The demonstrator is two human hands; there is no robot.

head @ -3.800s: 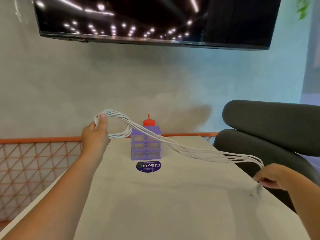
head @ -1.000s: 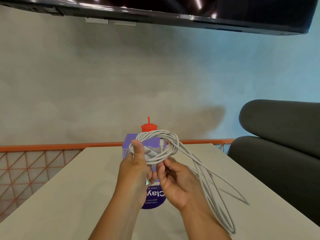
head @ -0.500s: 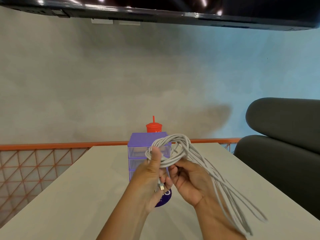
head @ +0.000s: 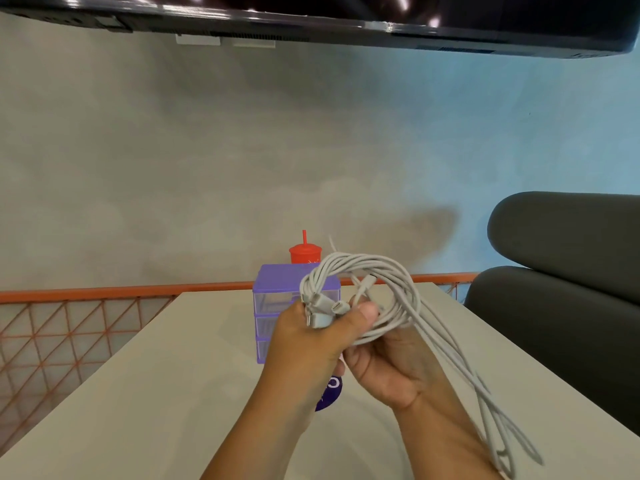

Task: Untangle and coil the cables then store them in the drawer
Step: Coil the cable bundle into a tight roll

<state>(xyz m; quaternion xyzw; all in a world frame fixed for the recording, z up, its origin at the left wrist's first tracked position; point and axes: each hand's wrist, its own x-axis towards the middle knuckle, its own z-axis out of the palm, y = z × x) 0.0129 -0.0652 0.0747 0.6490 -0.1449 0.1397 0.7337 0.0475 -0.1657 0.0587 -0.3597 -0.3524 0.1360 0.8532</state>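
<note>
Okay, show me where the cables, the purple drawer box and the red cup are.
cables (head: 377,263): head view, top of the coiled loop held in both hands.
drawer box (head: 280,277): head view, its purple top.
red cup (head: 304,255): head view, red top just below the straw.

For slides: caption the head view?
Left hand and right hand grip half-coiled white cables in front of purple drawers.

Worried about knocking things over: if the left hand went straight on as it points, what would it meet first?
Probably the purple drawer unit just beyond the left hand, though depth is unclear.
</note>
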